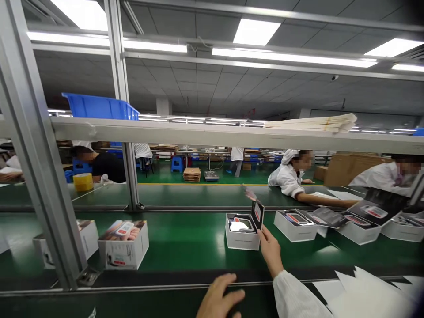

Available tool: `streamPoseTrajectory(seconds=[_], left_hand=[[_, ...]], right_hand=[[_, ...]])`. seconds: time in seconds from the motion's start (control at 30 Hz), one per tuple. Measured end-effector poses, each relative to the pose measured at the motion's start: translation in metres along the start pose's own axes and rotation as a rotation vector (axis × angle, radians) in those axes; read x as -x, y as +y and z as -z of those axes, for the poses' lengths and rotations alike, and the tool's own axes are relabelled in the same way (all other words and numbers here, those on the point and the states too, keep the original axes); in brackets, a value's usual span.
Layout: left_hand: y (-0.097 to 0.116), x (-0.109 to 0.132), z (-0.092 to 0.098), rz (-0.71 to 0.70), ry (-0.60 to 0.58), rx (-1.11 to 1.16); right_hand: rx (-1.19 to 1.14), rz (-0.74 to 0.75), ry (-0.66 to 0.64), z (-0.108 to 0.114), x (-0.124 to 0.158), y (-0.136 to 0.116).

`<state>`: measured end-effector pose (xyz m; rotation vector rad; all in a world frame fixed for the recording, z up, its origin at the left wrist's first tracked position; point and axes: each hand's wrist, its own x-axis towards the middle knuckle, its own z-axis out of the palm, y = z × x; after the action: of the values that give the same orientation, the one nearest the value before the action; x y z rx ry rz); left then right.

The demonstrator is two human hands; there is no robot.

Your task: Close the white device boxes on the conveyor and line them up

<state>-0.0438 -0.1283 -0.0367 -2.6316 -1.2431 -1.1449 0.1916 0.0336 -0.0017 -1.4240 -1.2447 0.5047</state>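
Note:
An open white box [243,237] stands on the green conveyor belt, with a device with a pale screen [240,225] lying in it. My right hand [270,251] reaches to the box's right side and pinches the raised dark lid [257,214] by its edge. Above that lid, a blurred flap sticks up. Lower down, in front of the belt, my left hand [220,298] has its fingers spread and touches nothing that I can see. Right of my right hand is another open white box [296,226] with a device inside.
Closed printed boxes [124,245] stand at left behind a metal post [43,145]. More open boxes [359,229] are at right, near a co-worker's outstretched arm [324,199]. White sheets [367,293] lie at lower right. A shelf beam [198,132] crosses above, bearing a blue bin [99,107].

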Motion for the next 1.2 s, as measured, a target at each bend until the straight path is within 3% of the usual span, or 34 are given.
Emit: streamPoseTrajectory(seconds=[0.13,0.2,0.3,0.4,0.5,0.57,0.67,0.77,0.87,0.97,1.07,1.2], left_hand=[[0.005,-0.047,0.031,0.121,0.256,-0.117],[0.002,-0.078,0.039,0.13,0.31,-0.19],[-0.014,-0.11,0.034,0.121,0.1,-0.22],[-0.037,-0.109,0.011,0.29,-0.147,-0.036],[-0.056,-0.085,-0.008,0.42,-0.149,0.224],[-0.062,-0.074,-0.005,0.398,-0.129,0.256],[-0.063,-0.086,0.029,0.255,-0.174,0.02],[-0.057,-0.122,0.082,0.019,-0.302,-0.269],[-0.057,-0.15,0.125,-0.109,-0.516,-0.341],[-0.069,-0.15,0.151,-0.057,-0.654,-0.402],[-0.084,-0.131,0.167,0.081,-0.694,-0.473],[-0.095,-0.113,0.184,0.234,-0.723,-0.473]], right_hand=[[0.046,0.098,-0.111,0.017,0.032,-0.002],[0.028,0.158,-0.193,0.018,0.042,-0.002],[-0.001,0.181,-0.274,0.011,0.049,-0.004],[-0.041,0.115,-0.318,0.001,0.051,-0.008],[-0.031,0.07,-0.315,-0.008,0.05,-0.012],[-0.032,0.042,-0.299,-0.014,0.047,-0.013],[-0.201,-0.061,-0.332,-0.025,0.041,-0.014],[-0.467,-0.16,-0.473,-0.043,0.042,-0.02],[-0.503,-0.07,-0.544,-0.063,0.053,-0.028],[-0.3,-0.014,-0.57,-0.076,0.067,-0.031],[-0.223,0.021,-0.577,-0.08,0.075,-0.029],[-0.267,0.041,-0.426,-0.072,0.067,-0.027]])
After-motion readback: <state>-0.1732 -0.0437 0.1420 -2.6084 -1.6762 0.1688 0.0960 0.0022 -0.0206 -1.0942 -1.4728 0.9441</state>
